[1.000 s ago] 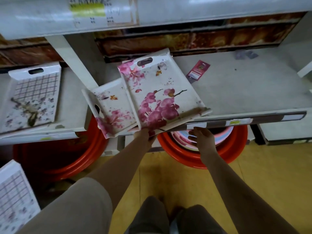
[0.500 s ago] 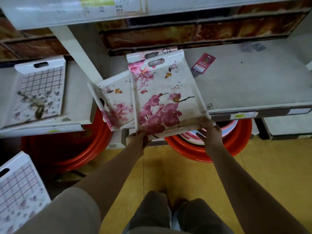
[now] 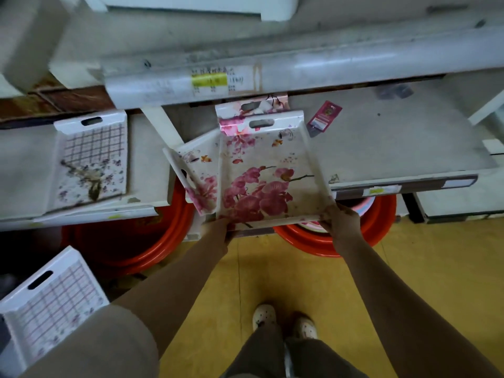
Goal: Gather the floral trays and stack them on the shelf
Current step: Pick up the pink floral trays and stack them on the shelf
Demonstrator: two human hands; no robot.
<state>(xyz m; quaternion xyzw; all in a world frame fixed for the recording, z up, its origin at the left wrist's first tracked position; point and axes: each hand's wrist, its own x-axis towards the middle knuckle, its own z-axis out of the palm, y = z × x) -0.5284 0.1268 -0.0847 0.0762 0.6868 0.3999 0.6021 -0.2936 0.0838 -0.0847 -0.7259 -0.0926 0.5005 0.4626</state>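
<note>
Left hand (image 3: 218, 231) and right hand (image 3: 342, 221), fingers curled round the near corners of the pink-flower tray (image 3: 270, 165), half on the shelf (image 3: 395, 151), overlapping a second tray (image 3: 197, 173). Looks stiff, light, probably slick: corner grip suits.

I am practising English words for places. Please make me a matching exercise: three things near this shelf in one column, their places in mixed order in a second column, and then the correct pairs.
Things:
1 front orchid tray
2 tag
3 right tub

Places:
a under the shelf
b lying flat on the shelf
c gripped by left hand and right hand

Pairs: 1-c, 2-b, 3-a
</note>
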